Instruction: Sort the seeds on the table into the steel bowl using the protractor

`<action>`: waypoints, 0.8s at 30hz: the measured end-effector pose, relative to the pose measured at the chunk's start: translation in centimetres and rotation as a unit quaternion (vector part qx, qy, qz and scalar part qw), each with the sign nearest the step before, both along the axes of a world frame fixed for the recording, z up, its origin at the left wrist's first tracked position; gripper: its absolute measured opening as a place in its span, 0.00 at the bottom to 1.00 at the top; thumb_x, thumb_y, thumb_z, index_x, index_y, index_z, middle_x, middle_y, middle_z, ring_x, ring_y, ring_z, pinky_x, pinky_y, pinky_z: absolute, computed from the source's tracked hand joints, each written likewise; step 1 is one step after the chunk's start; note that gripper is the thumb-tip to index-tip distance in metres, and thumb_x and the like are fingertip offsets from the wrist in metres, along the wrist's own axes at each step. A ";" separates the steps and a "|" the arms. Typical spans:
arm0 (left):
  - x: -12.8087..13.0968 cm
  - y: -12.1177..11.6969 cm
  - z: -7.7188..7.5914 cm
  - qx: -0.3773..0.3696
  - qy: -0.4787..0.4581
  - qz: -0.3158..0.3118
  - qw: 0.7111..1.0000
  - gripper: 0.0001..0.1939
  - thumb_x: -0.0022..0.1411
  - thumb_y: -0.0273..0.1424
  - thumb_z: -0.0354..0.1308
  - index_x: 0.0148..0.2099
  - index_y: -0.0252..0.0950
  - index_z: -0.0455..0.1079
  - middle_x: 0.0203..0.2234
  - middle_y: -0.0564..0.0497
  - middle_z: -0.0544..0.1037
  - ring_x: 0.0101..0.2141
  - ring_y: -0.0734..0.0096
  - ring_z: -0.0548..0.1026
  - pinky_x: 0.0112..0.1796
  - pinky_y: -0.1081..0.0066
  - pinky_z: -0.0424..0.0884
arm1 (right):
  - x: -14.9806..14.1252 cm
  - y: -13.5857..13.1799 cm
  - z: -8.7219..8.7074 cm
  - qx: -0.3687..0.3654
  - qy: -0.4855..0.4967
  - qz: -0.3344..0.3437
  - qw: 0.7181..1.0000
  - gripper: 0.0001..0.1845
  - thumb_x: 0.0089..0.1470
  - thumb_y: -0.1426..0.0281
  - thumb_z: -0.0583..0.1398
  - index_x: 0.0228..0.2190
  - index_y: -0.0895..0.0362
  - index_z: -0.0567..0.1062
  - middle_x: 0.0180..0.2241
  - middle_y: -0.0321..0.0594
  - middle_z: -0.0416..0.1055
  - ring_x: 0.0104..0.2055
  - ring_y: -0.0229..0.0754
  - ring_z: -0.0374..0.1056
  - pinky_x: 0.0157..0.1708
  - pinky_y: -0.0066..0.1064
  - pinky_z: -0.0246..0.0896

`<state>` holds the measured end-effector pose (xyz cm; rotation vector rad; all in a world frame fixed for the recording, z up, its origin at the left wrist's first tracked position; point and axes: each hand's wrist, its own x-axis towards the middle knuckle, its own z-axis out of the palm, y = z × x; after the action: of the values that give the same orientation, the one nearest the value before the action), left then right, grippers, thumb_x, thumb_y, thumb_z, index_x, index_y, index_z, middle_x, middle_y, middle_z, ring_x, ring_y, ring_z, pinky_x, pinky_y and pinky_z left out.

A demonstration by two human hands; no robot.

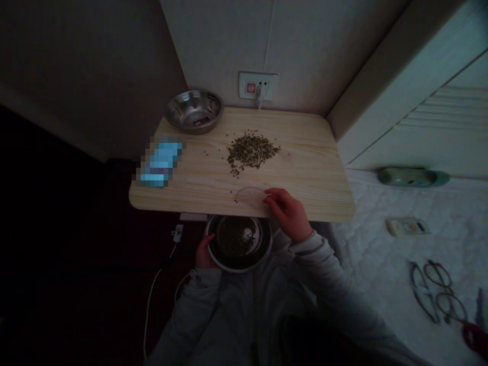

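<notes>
My left hand (pixel 206 252) is wrapped round the left rim of a metal bowl (pixel 267 252), holding it just below the table's front edge. Many small dark beans (pixel 233 238) lie inside the bowl. At the front of the table, my right hand (pixel 288 212) pinches the right edge of a thin, clear plastic disc (pixel 249 196), perhaps a lid. The disc lies low over the wood, with a few loose beans by its left side. Farther back, a spread pile of the same small beans (pixel 251 151) covers the middle of the table.
A second steel bowl (pixel 195 112) stands at the table's (pixel 312 168) back left. A blurred-out lit screen (pixel 160 163) lies in front of it. Behind is a wall socket (pixel 258 85) with a plug. Glasses (pixel 444 290) and a pale device (pixel 407 227) rest on the bed at right.
</notes>
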<state>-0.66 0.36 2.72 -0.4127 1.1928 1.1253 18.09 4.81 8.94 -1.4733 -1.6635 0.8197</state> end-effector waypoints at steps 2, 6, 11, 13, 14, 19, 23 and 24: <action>-0.1 0.0 -0.1 -0.003 0.001 0.000 1.000 0.09 0.46 0.23 0.49 0.20 0.33 0.69 0.18 0.45 0.76 0.37 0.58 0.71 0.37 0.64 0.67 | 0.0 -0.1 0.0 -0.006 -0.002 0.007 1.000 0.12 0.49 0.67 0.51 0.37 0.56 0.65 0.29 0.38 0.69 0.31 0.36 0.65 0.31 0.28 0.60; -0.2 0.0 -0.4 -0.006 0.014 0.001 1.000 0.09 0.45 0.23 0.50 0.19 0.34 0.69 0.16 0.46 0.75 0.36 0.58 0.72 0.37 0.64 0.67 | 0.3 -0.4 0.0 -0.015 -0.007 0.017 1.000 0.12 0.48 0.67 0.51 0.37 0.56 0.65 0.28 0.38 0.69 0.30 0.36 0.65 0.30 0.27 0.60; -0.1 0.0 -0.4 0.011 -0.006 -0.016 1.000 0.09 0.46 0.24 0.49 0.21 0.34 0.70 0.17 0.46 0.76 0.36 0.59 0.72 0.36 0.64 0.67 | 0.5 -0.7 0.0 -0.014 0.005 0.021 1.000 0.12 0.49 0.68 0.51 0.37 0.56 0.65 0.29 0.38 0.69 0.31 0.35 0.65 0.31 0.27 0.60; 0.0 0.1 -0.2 0.012 0.004 -0.013 1.000 0.10 0.47 0.24 0.49 0.20 0.33 0.70 0.16 0.47 0.75 0.34 0.60 0.72 0.36 0.65 0.67 | 0.5 -0.7 0.0 -0.013 0.002 0.028 1.000 0.12 0.49 0.68 0.51 0.37 0.56 0.65 0.29 0.38 0.69 0.31 0.35 0.65 0.31 0.27 0.60; 0.0 0.1 -0.1 0.009 0.016 -0.009 1.000 0.10 0.47 0.24 0.49 0.19 0.33 0.69 0.15 0.47 0.75 0.33 0.61 0.73 0.36 0.67 0.68 | 0.5 -0.7 -0.1 -0.012 -0.001 0.031 0.999 0.12 0.49 0.68 0.51 0.37 0.56 0.65 0.29 0.38 0.69 0.30 0.35 0.65 0.30 0.27 0.60; 0.0 0.1 0.0 -0.005 0.041 -0.008 0.999 0.12 0.48 0.23 0.48 0.17 0.32 0.69 0.13 0.47 0.74 0.30 0.62 0.74 0.35 0.68 0.68 | 0.4 -0.7 -0.4 -0.004 0.001 0.043 0.999 0.12 0.48 0.68 0.52 0.37 0.56 0.66 0.30 0.38 0.68 0.31 0.35 0.65 0.32 0.28 0.61; 0.0 0.1 -0.1 0.008 0.020 -0.011 1.000 0.11 0.47 0.23 0.48 0.18 0.32 0.70 0.15 0.46 0.75 0.31 0.61 0.73 0.35 0.66 0.68 | 0.5 -0.8 -0.6 -0.001 -0.001 0.049 0.999 0.12 0.48 0.68 0.52 0.37 0.55 0.66 0.31 0.38 0.68 0.32 0.36 0.65 0.33 0.29 0.61; 0.1 0.1 -0.1 0.008 0.018 -0.010 1.000 0.11 0.47 0.24 0.48 0.19 0.32 0.70 0.15 0.46 0.75 0.32 0.60 0.73 0.35 0.66 0.68 | 0.5 -0.8 -0.6 0.001 -0.002 0.048 0.999 0.12 0.48 0.68 0.52 0.37 0.55 0.66 0.31 0.38 0.68 0.32 0.36 0.65 0.33 0.29 0.61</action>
<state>-0.61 0.44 2.67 -0.3682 1.2163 1.1289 18.63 4.06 8.36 -1.4038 -1.7488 0.8669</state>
